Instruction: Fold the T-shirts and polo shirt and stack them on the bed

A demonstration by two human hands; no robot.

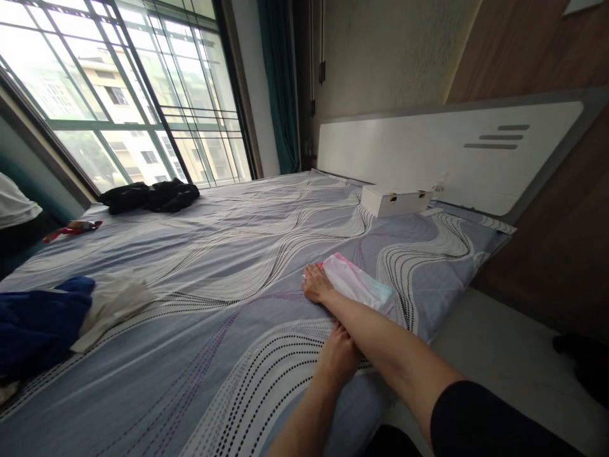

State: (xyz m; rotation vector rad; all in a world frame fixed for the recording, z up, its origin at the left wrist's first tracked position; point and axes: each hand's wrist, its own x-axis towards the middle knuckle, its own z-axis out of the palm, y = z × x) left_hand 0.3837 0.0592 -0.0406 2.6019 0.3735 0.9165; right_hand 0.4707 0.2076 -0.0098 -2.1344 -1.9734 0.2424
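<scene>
A folded cloth (356, 282), white with pink and light blue edges, lies flat on the bed's patterned sheet. My right hand (316, 283) rests palm down at the cloth's left end, its fingers stretched out flat. A ring shows on one finger. Closer to me, my left hand (339, 353) is low on the sheet by the cloth's near side. My right forearm crosses over it and hides most of its fingers, so whether they grip the cloth cannot be seen.
A white box (396, 200) with metal clasps stands near the white headboard (404, 152). Dark clothes (150, 195) lie by the window. Blue clothing (45, 324) and a cream garment (114, 301) are at the left, near a red packet (71, 230). Someone in white stands at the left edge.
</scene>
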